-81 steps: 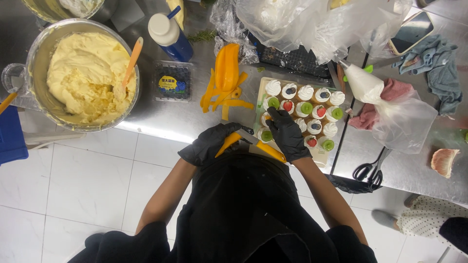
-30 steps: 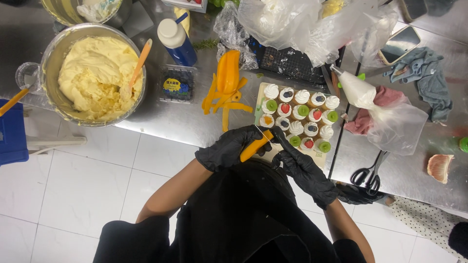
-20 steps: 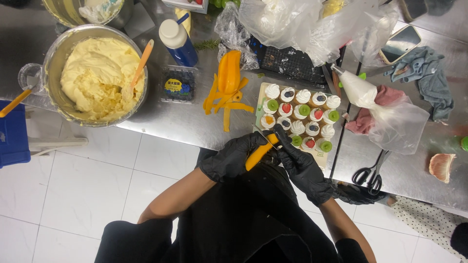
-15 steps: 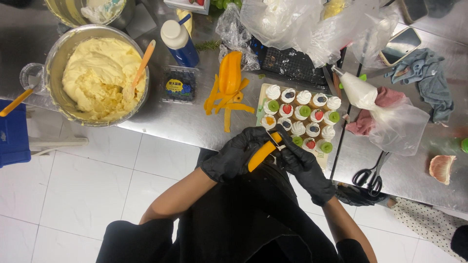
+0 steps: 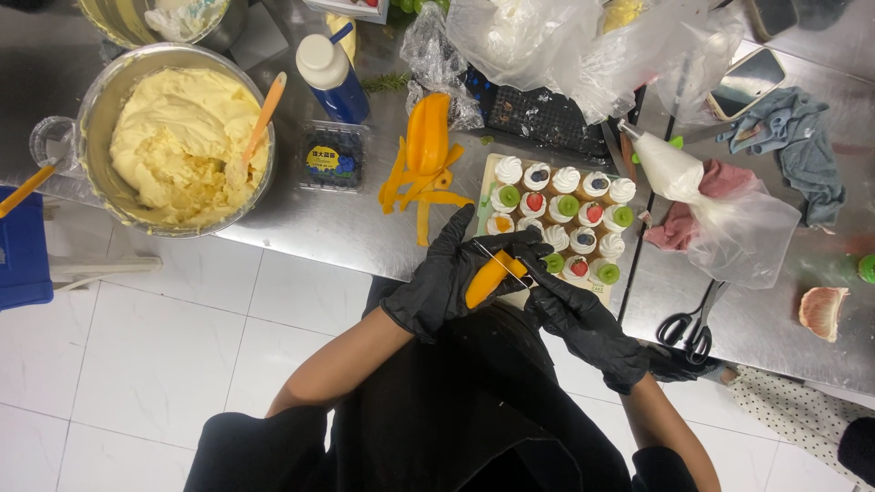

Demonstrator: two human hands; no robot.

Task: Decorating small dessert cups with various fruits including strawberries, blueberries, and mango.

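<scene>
Both my hands wear black gloves and meet close to my body, at the near edge of a steel counter (image 5: 319, 219). My left hand (image 5: 456, 273) grips an orange piece of peeled mango (image 5: 486, 280). My right hand (image 5: 570, 310) holds a small knife (image 5: 499, 260) whose blade lies against the fruit. Just beyond my hands sits a tray (image 5: 488, 173) of small cream-topped cakes (image 5: 565, 219) decorated with bits of kiwi, strawberry and blueberry.
Mango peels and a fruit half (image 5: 424, 164) lie left of the tray. A big steel bowl of yellow cream (image 5: 173, 137) with an orange spatula stands far left, beside a blueberry punnet (image 5: 330, 157) and a blue bottle (image 5: 335, 77). A piping bag (image 5: 674, 169), scissors (image 5: 688, 328) and cloths lie right.
My hands came back from the tray toward my body. The mango piece was turned in my left hand and the knife now rests against it.
</scene>
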